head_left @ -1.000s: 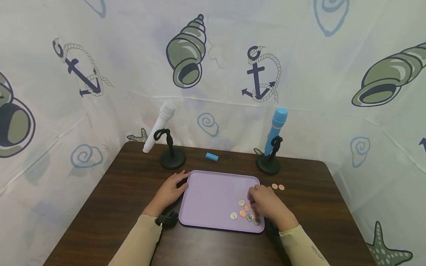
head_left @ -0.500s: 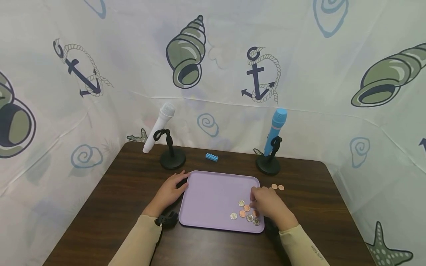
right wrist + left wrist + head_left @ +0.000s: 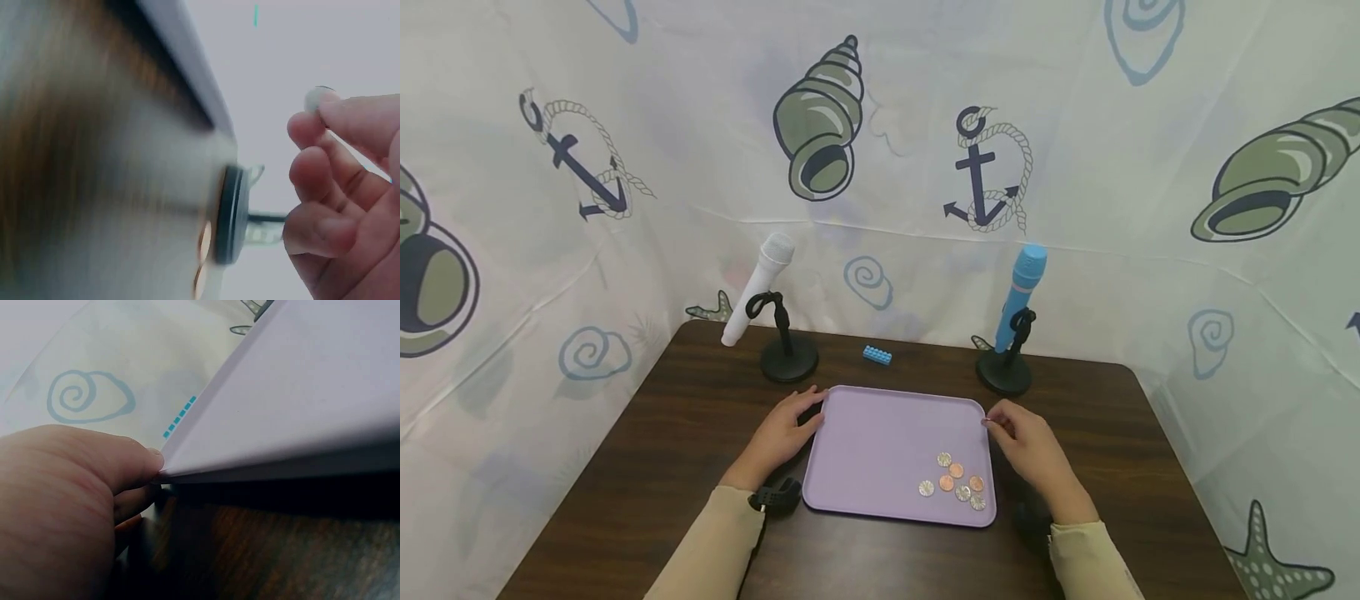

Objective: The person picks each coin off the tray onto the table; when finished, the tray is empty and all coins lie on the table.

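- Left hand: fingers loosely spread, touching the rim of the lilac tray at 10 o'clock.
- Right hand: thumb and finger pinch one coin at the tray's 2 o'clock edge.
- Seven loose coins: flat on the tray, 3 to 5 o'clock.
- Blue brick: on the bench, beyond 12 o'clock.
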Demonstrator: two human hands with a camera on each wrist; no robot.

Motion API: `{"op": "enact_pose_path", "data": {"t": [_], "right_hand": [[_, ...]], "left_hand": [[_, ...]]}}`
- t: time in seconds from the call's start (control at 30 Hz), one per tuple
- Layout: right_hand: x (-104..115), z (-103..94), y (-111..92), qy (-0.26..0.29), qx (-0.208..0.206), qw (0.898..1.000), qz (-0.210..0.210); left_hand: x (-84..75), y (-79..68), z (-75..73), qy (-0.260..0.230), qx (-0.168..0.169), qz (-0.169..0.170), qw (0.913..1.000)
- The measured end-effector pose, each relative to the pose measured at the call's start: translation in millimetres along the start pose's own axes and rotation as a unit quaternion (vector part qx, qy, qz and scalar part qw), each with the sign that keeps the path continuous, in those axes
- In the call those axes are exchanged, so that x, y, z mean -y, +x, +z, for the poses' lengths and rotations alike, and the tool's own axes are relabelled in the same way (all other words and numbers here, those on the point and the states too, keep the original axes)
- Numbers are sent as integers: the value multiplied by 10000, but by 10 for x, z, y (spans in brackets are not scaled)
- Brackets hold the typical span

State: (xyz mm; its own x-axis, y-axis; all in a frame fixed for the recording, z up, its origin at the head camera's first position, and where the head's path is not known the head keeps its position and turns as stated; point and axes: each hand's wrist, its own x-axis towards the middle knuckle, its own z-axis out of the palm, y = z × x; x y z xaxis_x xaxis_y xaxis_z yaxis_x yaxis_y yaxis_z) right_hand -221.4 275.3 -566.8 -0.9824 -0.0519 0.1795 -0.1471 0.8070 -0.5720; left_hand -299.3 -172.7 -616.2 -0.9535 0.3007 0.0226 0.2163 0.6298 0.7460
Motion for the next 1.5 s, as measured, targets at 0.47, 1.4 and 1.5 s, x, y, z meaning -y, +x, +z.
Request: {"op": "enact_pose_path", "data": {"t": [0.47, 1.4, 1.5], "right_hand": [[-1010, -372, -15, 2699, -425, 9341, 2297], [-1139, -335, 19, 2221, 88, 9371, 2691], [-1135, -338, 38, 2217, 92, 9382, 2657]], "left_hand": [[9, 0, 0, 113, -12, -32, 9999], [20, 12, 42, 39, -2, -15, 10000], [12, 17, 30, 39, -30, -29, 10000]]}}
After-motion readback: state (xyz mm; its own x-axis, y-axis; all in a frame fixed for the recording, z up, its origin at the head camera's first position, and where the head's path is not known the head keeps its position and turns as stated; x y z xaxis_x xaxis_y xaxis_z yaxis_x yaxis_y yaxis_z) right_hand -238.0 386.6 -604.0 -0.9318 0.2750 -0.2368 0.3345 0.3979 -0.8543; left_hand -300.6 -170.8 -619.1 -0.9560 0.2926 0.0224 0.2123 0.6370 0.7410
